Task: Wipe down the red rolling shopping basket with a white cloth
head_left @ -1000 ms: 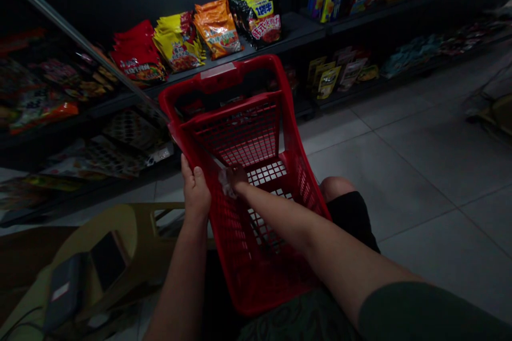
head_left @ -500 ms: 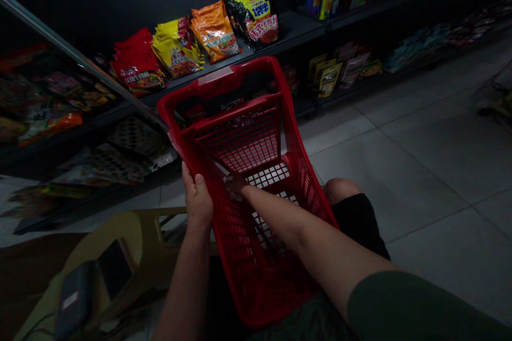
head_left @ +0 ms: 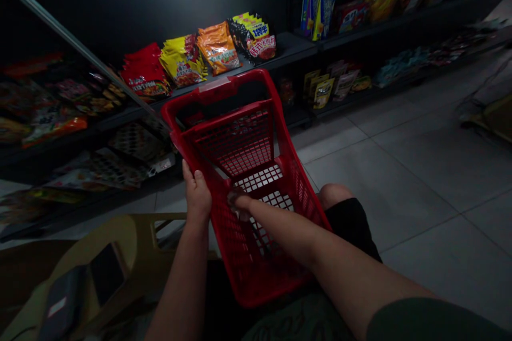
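Observation:
A red plastic shopping basket [head_left: 286, 141] stands tilted before me, its grid floor showing inside. My left hand [head_left: 197, 196] grips its left side from outside, thumb towards the rim. Deep in the basket, my right hand [head_left: 242, 202] presses a pale crumpled cloth [head_left: 234, 198] against the inner left wall. The right fingers are dark and partly hidden by the cloth, and whether it is fabric or a paper wipe is unclear.
Noodle-like packets in red [head_left: 144, 77], yellow [head_left: 183, 61] and orange [head_left: 218, 49] line the shelf [head_left: 294, 48] behind the basket. A metal pole [head_left: 86, 58] slants on the left. A yellowish stool [head_left: 120, 232] at lower left bears a phone [head_left: 106, 274] and a dark device [head_left: 64, 298].
My right hand has slid with the cloth a little down along the basket's inner left wall. The left hand keeps its grip. The whole view has shifted slightly.

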`<action>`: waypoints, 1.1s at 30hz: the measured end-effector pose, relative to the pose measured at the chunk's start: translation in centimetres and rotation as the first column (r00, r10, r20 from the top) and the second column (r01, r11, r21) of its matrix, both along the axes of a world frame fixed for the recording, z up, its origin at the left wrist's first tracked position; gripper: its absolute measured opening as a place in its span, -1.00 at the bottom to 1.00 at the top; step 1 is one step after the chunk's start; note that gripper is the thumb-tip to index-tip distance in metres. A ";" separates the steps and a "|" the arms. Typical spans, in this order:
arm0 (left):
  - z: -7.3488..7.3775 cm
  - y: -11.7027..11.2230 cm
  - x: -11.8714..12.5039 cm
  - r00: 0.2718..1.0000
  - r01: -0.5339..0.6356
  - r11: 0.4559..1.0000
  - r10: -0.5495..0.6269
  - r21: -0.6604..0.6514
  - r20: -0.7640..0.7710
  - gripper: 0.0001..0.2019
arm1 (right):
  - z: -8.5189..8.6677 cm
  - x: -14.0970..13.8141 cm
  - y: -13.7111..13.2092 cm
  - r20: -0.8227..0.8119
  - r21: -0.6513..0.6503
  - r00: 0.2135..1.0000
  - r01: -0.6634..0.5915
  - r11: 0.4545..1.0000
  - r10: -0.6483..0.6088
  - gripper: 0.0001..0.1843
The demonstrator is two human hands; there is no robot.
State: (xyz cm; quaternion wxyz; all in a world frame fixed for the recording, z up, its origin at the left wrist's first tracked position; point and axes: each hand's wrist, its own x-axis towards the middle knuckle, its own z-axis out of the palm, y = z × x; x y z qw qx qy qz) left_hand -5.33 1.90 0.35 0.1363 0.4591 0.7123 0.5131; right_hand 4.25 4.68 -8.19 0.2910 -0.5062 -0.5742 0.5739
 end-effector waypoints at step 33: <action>-0.5 0.7 -0.1 0.998 -0.029 0.998 0.026 0.052 0.054 -0.39 | 1.1 3.8 -3.5 0.299 -0.078 0.918 -0.248 0.966 0.260 -0.73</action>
